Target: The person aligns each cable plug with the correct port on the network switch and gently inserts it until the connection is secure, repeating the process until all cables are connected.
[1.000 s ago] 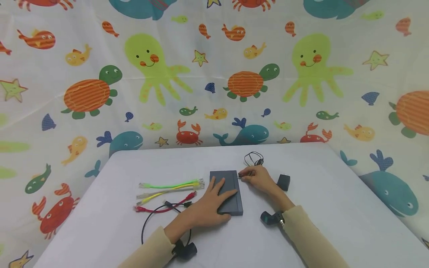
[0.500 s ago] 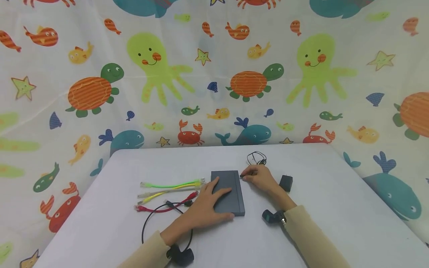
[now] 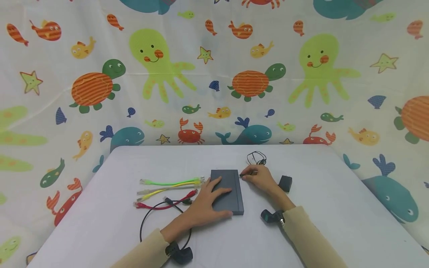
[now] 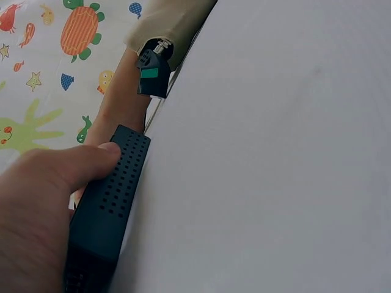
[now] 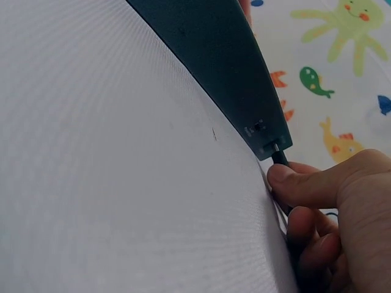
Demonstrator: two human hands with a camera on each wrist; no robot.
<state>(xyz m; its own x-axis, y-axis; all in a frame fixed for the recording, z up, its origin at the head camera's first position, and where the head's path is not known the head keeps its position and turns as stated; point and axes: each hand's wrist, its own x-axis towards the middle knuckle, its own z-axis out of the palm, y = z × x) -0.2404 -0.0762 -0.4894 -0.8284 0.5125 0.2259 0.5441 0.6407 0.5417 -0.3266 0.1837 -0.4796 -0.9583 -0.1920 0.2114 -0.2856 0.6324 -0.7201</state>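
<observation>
A flat dark grey network box (image 3: 229, 204) lies on the white table. My left hand (image 3: 205, 205) rests on it, straight fingers spread over the top. In the left wrist view the thumb (image 4: 91, 163) presses the side full of vent holes. At the far right corner my right hand (image 3: 263, 180) pinches a black cable plug (image 5: 280, 159) between thumb and fingers. The plug's silver tip meets a port at the end of the box (image 5: 214, 55); how deep it sits I cannot tell. Most of that cable is hidden behind the hand.
Left of the box lie green (image 3: 171, 183), yellow, grey and red network cables (image 3: 161, 207), plus a looped black cable (image 3: 141, 223). A bundled thin black cable (image 3: 256, 158) sits behind my right hand, and a black power adapter (image 3: 285, 183) to its right.
My left hand has drawn back slightly to the left across the top of the box. My right fingers have closed in on the plug and stay beside the box's edge. The head view shifted a little.
</observation>
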